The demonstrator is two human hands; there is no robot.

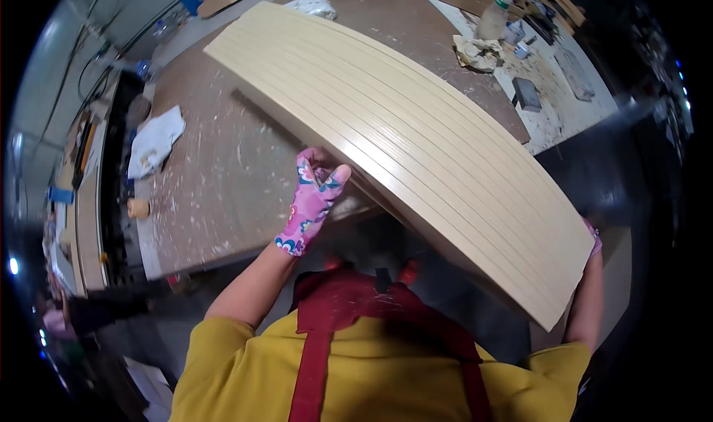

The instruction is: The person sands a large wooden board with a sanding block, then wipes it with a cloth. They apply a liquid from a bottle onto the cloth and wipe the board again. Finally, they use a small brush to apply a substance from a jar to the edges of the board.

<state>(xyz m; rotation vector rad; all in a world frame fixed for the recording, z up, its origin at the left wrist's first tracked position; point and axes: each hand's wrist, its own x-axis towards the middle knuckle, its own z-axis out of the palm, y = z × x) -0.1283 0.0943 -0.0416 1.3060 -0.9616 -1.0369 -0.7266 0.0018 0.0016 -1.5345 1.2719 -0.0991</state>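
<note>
A long cream-coloured panel (416, 140) with parallel grooves lies tilted across the view, from far left down to near right. Its far end is over the brown worktable (215, 177), while its near end juts out past the table edge. My left hand (316, 192), in a pink flowered glove, is at the panel's near long edge, with its fingers curled beneath and the thumb outside. At the right end my right hand (595, 238) grips the panel from the side. Only a bit of that pink glove shows; its fingers are hidden.
A white cloth (156, 141) lies on the table's left side beside a tan roll (138, 208). At the back right, a bottle (494, 15), a crumpled cloth (477, 53) and a grey block (526, 94) sit on a stained pale board (557, 117). Another person (63, 322) is far left.
</note>
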